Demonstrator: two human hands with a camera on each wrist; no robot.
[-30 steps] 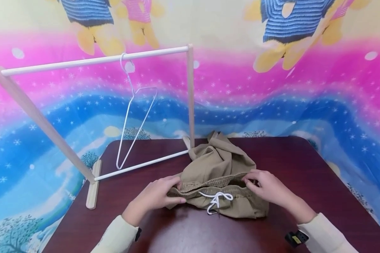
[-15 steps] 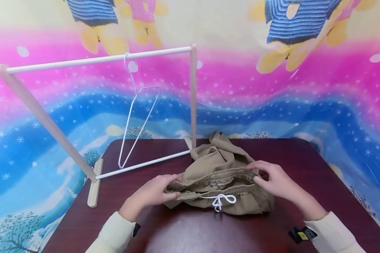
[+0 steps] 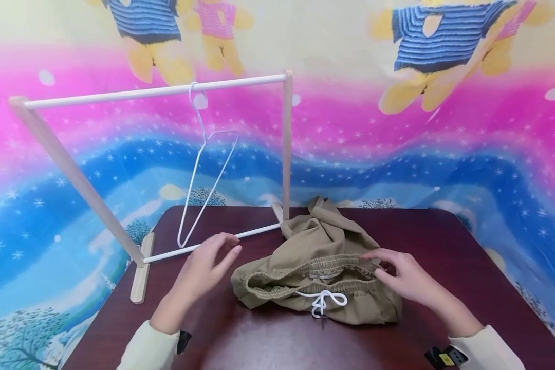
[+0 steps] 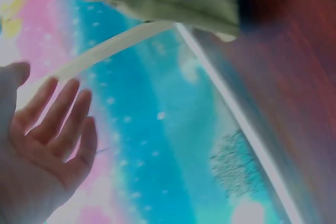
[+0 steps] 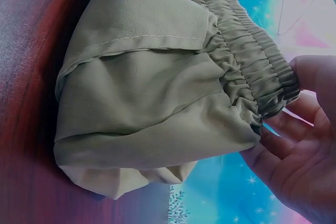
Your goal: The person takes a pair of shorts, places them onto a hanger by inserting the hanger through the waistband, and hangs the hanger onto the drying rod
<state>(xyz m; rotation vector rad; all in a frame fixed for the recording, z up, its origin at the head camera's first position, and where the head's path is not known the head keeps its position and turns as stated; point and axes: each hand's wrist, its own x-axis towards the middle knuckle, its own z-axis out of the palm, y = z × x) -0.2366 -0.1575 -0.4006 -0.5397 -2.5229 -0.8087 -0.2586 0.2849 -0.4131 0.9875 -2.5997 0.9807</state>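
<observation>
A pair of khaki pants (image 3: pixel 324 241) lies bunched on the table, its elastic waistband gaping toward me and a white drawstring (image 3: pixel 326 300) tied in a bow at the front. At the right end of the waistband, my right hand (image 3: pixel 404 275) pinches the edge; in the right wrist view the thumb lies on one side of the waistband (image 5: pixel 260 69) and the fingers behind it. My left hand (image 3: pixel 208 262) is off the pants, in the air to their left, fingers relaxed and holding nothing. Behind it a white hanger (image 3: pixel 196 195) hangs from the rack.
The rack (image 3: pixel 157 92) has wooden posts and white bars and stands on the left of the dark red table (image 3: pixel 268 344). Its right post rises just behind the pants. A patterned cloth backdrop (image 3: pixel 351 154) stands behind the table.
My left hand has let go of the waistband's left end and moved left and up. The right hand keeps its hold, and the waistband gapes wider. The head view has shifted slightly.
</observation>
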